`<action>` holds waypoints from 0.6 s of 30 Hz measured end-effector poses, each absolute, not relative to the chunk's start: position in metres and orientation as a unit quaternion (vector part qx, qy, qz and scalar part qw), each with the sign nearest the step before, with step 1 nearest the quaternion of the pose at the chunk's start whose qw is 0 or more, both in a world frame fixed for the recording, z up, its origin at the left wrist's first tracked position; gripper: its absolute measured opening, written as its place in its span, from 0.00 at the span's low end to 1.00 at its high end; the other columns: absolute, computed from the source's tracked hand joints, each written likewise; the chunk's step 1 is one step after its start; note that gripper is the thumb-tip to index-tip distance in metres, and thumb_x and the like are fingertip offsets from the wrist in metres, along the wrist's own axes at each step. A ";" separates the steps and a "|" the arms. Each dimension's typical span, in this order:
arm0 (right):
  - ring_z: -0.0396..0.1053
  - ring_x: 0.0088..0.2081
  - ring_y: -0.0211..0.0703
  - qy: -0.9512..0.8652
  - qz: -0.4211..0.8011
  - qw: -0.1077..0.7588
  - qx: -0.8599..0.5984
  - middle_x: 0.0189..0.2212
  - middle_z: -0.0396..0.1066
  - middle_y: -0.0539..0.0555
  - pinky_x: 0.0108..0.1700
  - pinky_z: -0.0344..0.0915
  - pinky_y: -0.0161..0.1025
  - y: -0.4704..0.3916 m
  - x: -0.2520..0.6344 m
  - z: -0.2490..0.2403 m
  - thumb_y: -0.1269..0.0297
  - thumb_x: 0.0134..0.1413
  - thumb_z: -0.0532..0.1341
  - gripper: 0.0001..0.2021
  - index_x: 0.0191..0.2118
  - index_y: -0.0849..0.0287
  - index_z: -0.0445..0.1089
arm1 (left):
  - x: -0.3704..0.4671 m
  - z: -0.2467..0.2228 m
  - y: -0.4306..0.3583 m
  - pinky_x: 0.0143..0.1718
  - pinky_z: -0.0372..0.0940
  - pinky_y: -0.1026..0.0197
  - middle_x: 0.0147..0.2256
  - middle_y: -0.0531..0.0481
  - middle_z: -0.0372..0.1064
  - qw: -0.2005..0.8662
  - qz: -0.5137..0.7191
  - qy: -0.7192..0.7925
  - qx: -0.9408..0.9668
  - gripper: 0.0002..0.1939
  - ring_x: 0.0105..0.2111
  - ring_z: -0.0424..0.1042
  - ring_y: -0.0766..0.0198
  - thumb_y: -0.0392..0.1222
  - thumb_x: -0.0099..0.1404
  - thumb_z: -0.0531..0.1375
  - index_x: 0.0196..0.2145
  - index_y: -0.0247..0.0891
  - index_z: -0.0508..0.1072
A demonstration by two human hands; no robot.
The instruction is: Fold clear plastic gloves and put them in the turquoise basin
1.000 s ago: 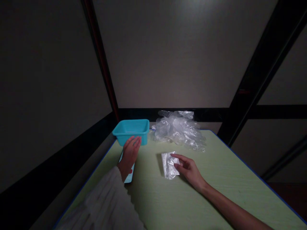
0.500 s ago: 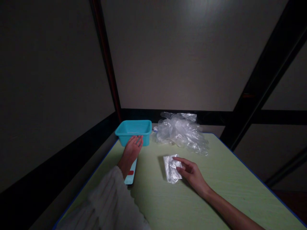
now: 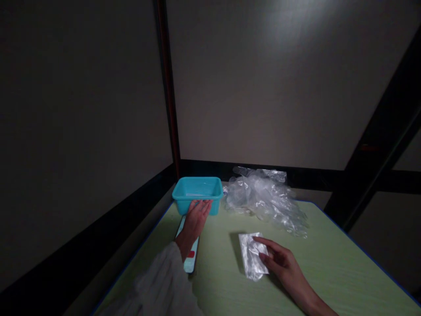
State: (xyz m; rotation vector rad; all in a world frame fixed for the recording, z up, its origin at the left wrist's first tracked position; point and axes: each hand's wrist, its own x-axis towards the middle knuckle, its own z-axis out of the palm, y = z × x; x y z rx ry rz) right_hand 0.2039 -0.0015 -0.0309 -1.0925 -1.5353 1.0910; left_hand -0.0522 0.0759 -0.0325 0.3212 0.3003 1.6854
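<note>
A dim grey wall [image 3: 263, 101] took up most of the upper frame, with a second, darker wall [image 3: 82, 109] filling the left. A wide dark beam [image 3: 384, 118] slanted down the right side. The pale green desk [image 3: 335, 272], edged in blue, spread over the lower centre and lower right. A pale ribbed sleeve [image 3: 164, 285] crossed the bottom of the frame, left of centre.

Just right of centre, towards the far edge of the desk, lay a loose heap of clear plastic [image 3: 263, 193], crumpled and shiny. Left of it stood a turquoise basin [image 3: 182, 204], upright at the far left corner of the desk.

In the lower right, the right hand [image 3: 286, 265] reached in from the bottom edge. Its thumb and forefinger touched the packet with their tips apart; whether they gripped it could not be told. The left hand [image 3: 195, 219], left of centre, was stretched out in front of the basin, fingers extended; contact with the basin's wall was unclear.

A long, narrow light-blue case [image 3: 190, 265] lay partly hidden under the left wrist. The folded clear plastic packet [image 3: 250, 254] was below and right of centre, at the right fingertips. Smallest was a red patch [image 3: 190, 254] on the case.
</note>
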 end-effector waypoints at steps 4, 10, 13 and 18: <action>0.55 0.20 0.36 -0.624 0.445 0.462 -0.447 0.24 0.70 0.53 0.21 0.54 0.33 -0.003 0.203 -0.027 0.55 0.38 0.65 0.20 0.39 0.59 0.76 | -0.047 -0.029 0.072 0.58 0.54 0.50 0.40 0.44 0.70 0.629 0.747 0.177 0.123 0.11 0.52 0.65 0.59 0.28 0.65 0.45 0.31 0.37 0.63; 0.53 0.20 0.35 -0.618 0.457 0.461 -0.443 0.18 0.64 0.49 0.21 0.52 0.32 -0.004 0.203 -0.026 0.56 0.38 0.65 0.20 0.39 0.59 0.76 | -0.030 -0.016 0.055 0.56 0.57 0.50 0.34 0.48 0.72 0.603 0.761 0.191 0.142 0.09 0.44 0.72 0.59 0.28 0.63 0.48 0.30 0.37 0.64; 0.51 0.20 0.35 -0.611 0.469 0.462 -0.440 0.17 0.60 0.47 0.21 0.50 0.32 -0.005 0.203 -0.025 0.57 0.38 0.66 0.20 0.40 0.59 0.75 | -0.021 -0.011 0.042 0.53 0.60 0.48 0.31 0.49 0.72 0.591 0.765 0.198 0.163 0.06 0.38 0.75 0.58 0.29 0.61 0.52 0.29 0.37 0.64; 0.48 0.20 0.33 -0.584 0.495 0.478 -0.432 0.18 0.60 0.47 0.22 0.46 0.32 -0.007 0.208 -0.020 0.57 0.38 0.67 0.19 0.40 0.58 0.76 | -0.006 0.000 0.020 0.48 0.65 0.49 0.28 0.52 0.73 0.568 0.767 0.225 0.194 0.08 0.31 0.76 0.59 0.32 0.56 0.62 0.29 0.37 0.64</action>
